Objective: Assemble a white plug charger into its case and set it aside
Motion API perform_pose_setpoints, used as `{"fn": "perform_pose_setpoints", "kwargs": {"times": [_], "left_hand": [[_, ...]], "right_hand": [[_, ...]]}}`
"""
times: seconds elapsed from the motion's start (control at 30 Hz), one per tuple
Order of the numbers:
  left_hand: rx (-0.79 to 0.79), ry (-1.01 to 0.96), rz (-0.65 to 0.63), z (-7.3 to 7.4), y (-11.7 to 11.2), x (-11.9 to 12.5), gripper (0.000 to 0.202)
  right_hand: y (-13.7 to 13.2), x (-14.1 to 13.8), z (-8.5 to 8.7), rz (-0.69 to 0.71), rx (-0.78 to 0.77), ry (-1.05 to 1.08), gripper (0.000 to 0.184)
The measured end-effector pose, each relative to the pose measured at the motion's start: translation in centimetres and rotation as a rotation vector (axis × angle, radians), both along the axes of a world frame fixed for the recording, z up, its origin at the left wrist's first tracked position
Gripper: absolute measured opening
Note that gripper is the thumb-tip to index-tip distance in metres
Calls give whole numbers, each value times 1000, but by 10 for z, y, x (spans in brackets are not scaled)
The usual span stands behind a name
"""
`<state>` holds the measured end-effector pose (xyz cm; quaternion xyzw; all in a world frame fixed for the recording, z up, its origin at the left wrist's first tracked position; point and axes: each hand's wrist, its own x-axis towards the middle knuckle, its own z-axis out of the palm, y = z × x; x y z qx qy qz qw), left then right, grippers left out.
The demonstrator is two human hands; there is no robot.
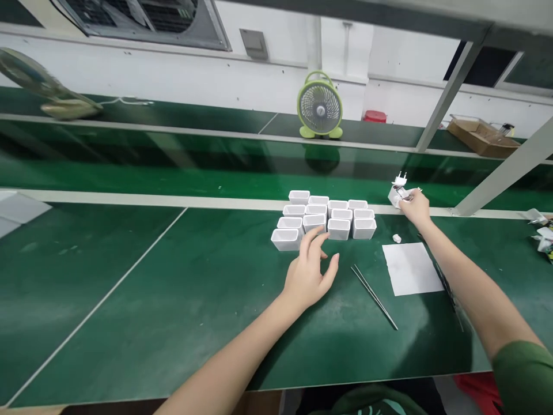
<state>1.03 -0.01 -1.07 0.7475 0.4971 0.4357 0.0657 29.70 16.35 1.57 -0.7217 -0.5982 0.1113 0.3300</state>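
Several white open plastic housings (325, 219) stand packed together in rows on the green bench. My left hand (310, 270) hovers just in front of them, fingers spread and empty, fingertips near the front row. My right hand (415, 206) reaches far right to the bench's back edge and closes on a white plug part with two metal prongs (399, 188). A small white piece (396, 237) lies near a white sheet of paper (411, 268). Metal tweezers (374, 296) lie between my hands.
A green conveyor belt (173, 167) runs behind the bench. A green desk fan (320, 107) stands beyond it, with a red box (374, 116) and a cardboard box (481, 137) to its right. A slanted metal post (503, 173) rises at right. Scraps (542, 233) lie at far right.
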Motion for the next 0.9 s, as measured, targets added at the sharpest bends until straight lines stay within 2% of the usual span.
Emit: {"fn": "perform_pose_setpoints", "kwargs": {"times": [0.07,0.17,0.23,0.33,0.47,0.57,0.7,0.9], "left_hand": [[62,82,94,-3,6,-3,33],[184,142,219,-6,19,-13,30],[231,140,274,-8,28,-21,29],[237,132,334,-11,36,-28,28],[201,131,356,-17,39,-24,29],[179,129,358,-19,41,-20,30],[163,129,360,-20,42,-16,30],[185,148,340,-22,42,-11,29]], "right_hand": [[21,-2,-1,-19,-21,17,28],[25,-3,-3,11,-29,52,35],[14,2,-4,62,-16,75,43],[-20,19,-5,172,10,90,51],[-70,36,-13,272,27,13,43],[-92,37,-26,359,14,-100,35],[-99,26,-37,475,-17,-192,41],[-96,19,-34,469,49,-111,30]]}}
